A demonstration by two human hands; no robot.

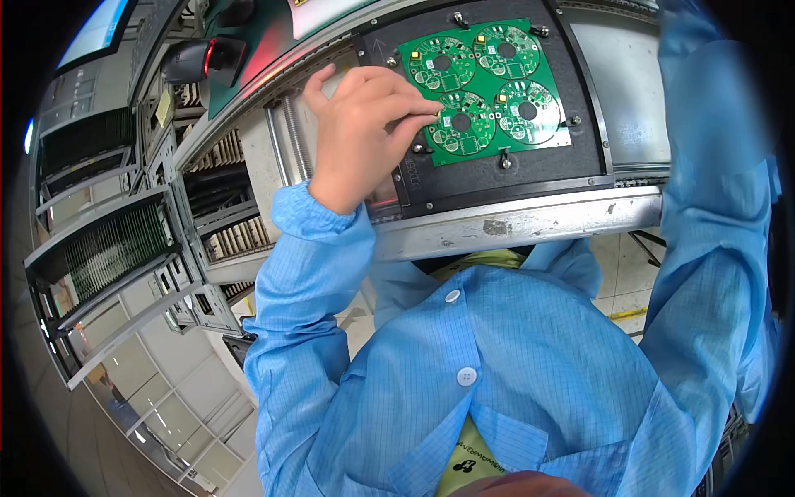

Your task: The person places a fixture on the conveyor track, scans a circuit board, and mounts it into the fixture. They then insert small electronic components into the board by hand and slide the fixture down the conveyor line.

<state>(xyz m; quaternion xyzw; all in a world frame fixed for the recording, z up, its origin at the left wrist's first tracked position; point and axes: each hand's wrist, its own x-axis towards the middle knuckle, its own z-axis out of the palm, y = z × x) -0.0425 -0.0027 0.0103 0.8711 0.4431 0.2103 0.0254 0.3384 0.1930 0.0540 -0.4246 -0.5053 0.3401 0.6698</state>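
Observation:
A green circuit panel [493,93] with several round board sections lies on a black fixture plate [530,176], with black-and-metal clamps around its edges. Small yellow components stand on the round sections, such as the one [480,39] at the upper right section. My left hand [360,116] reaches over the plate's left side. Its thumb and index finger are pinched together at the lower left section, on a small yellow component mostly covered by the fingertips. My right sleeve [720,166] extends up along the right side; the right hand is out of sight.
A metal rail [513,225] runs along the front of the fixture. At the upper left, a black device [203,60] with a red light rests on a green surface. Slotted racks [108,248] stand at the left. A metal surface [621,91] lies right of the plate.

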